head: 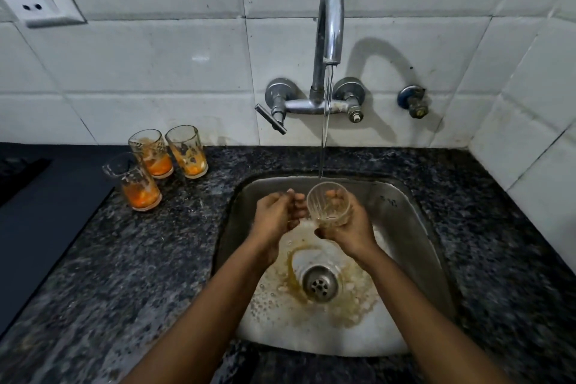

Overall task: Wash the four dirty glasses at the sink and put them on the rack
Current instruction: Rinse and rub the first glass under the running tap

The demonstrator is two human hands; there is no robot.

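Sink: steel basin set in dark speckled granite counter. Tap on tiled wall at back edge, running; thin stream drops to far rim of the glass held over back half of basin.

R hand: wrapped round the glass from below and right side, fingers curled and pressed to its wall, thumb near its base. Glass tilted, mouth facing up toward camera, mostly clear w/ faint brownish film inside.

L hand: just beside the glass on its left, fingers bent and held close together, tips at or near glass wall; contact can't be confirmed, slight blur.

Basin floor: brown-orange residue ring and foam around drain.

Three dirty glasses on counter, left of sink toward back edge, upright, orange residue in bottoms: front glass nearest front, middle glass behind it, right glass just beside the middle one.

Wall socket top left on tiles. Dark mat at counter's left edge.
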